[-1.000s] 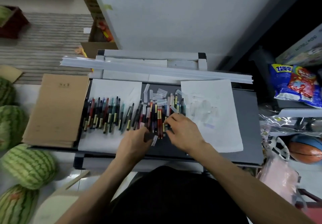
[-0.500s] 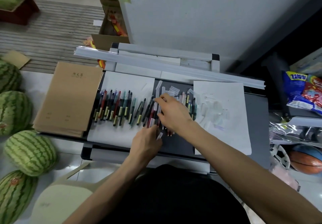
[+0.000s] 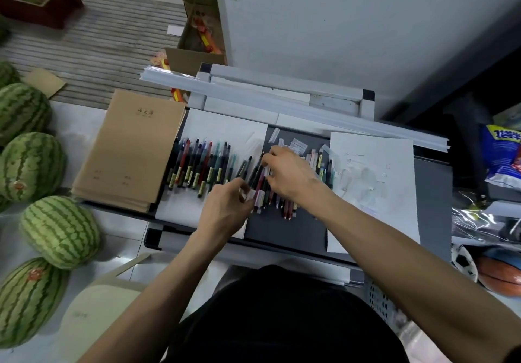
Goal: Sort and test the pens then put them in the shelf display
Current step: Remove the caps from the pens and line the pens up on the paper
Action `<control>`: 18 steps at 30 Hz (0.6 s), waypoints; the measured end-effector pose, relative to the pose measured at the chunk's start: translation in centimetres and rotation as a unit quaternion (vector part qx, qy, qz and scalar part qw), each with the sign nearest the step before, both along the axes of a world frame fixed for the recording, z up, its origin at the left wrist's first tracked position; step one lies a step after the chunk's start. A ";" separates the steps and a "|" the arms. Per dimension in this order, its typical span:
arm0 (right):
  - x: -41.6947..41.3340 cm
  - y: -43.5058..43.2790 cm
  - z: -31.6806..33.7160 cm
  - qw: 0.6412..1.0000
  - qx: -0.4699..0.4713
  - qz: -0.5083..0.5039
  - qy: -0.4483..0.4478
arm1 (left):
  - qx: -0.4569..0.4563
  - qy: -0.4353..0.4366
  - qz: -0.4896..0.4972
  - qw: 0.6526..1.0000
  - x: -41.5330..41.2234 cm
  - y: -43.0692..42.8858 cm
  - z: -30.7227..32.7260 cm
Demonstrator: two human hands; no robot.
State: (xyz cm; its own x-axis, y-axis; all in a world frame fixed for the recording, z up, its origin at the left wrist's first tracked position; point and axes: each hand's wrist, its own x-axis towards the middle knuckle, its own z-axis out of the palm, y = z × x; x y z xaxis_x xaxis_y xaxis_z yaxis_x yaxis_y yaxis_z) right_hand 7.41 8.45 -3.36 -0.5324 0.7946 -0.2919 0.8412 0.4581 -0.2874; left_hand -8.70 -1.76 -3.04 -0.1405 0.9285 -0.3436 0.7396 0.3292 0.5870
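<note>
Dozens of pens (image 3: 197, 165) lie side by side on a dark, matte grey tray (image 3: 284, 233), their long axes running near to far. The left group sits in an even row on a plain white sheet (image 3: 225, 128). The middle bunch (image 3: 260, 190) is looser, and its far ends lean a little to the right.

Both hands meet over that bunch. The left hand (image 3: 228, 210) comes in from the near left with its fingers curled, pinching the pale near ends. The right hand (image 3: 290, 175) arches over the bunch from the right, thumb and forefinger at the far tip of a dark pen. Whether it actually grips that pen cannot be told.

The coming move probably turns on direction. The ordered row lies just left of the left hand, while the scribbled test sheet (image 3: 375, 193) lies just right of the right hand, so a pen to be tested suits the right hand and a finished one the left.

The barrels are slim, smooth plastic in black, red, teal and pink, many with yellowish label bands. Small clear caps (image 3: 298, 145) are scattered at the far side, light and likely to skid. Kraft-paper notebooks (image 3: 129, 148) are stacked to the left of the tray.
</note>
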 end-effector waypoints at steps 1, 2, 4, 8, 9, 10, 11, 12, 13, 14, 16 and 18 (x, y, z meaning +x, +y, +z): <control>0.0 0.0 0.0 1.000 -0.001 -0.001 0.005 | 0.001 -0.002 0.004 1.000 -0.1 0.2 0.1; 0.1 0.0 0.0 1.000 -0.002 -0.003 0.010 | 0.001 -0.004 0.006 1.000 -0.2 0.4 0.2; 0.5 -0.2 0.0 1.000 0.002 -0.016 0.024 | -0.005 -0.002 0.006 1.000 -0.1 0.8 0.3; 2.9 -1.1 0.5 0.994 0.011 -0.075 0.072 | -0.017 -0.005 -0.018 1.000 1.0 2.1 0.5; 3.9 -1.5 0.6 0.992 0.012 -0.097 0.083 | -0.016 -0.008 -0.030 0.999 1.7 2.6 0.6; 5.1 -1.8 0.7 0.988 0.014 -0.122 0.090 | -0.010 -0.008 -0.043 0.999 2.4 3.1 0.6; 6.4 -2.2 0.7 0.984 0.018 -0.147 0.096 | -0.001 -0.008 -0.057 0.998 3.4 3.6 0.6; 7.8 -2.6 0.8 0.980 0.022 -0.174 0.098 | 0.009 -0.009 -0.073 0.997 4.5 4.3 0.7; 9.3 -3.0 0.7 0.975 0.025 -0.200 0.098 | 0.014 -0.010 -0.089 0.996 5.7 4.9 0.7; 10.8 -3.5 0.8 0.970 0.025 -0.223 0.092 | 0.017 -0.012 -0.107 0.994 6.9 5.6 0.6; 13.5 -4.3 1.0 0.964 0.020 -0.255 0.073 | 0.012 -0.019 -0.138 0.990 9.6 6.8 0.4; 15.7 -4.9 1.1 0.960 0.013 -0.275 0.054 | 0.009 -0.029 -0.171 0.985 12.4 7.7 0.3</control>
State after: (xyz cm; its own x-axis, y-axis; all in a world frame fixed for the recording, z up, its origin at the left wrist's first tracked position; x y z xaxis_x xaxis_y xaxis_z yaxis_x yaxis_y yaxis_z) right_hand 23.12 3.53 -2.22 -0.0567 0.9705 -0.2343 0.9241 -0.0378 -0.3802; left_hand 3.70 5.95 -2.78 0.2018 0.9240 -0.3249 0.7700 0.0553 0.6356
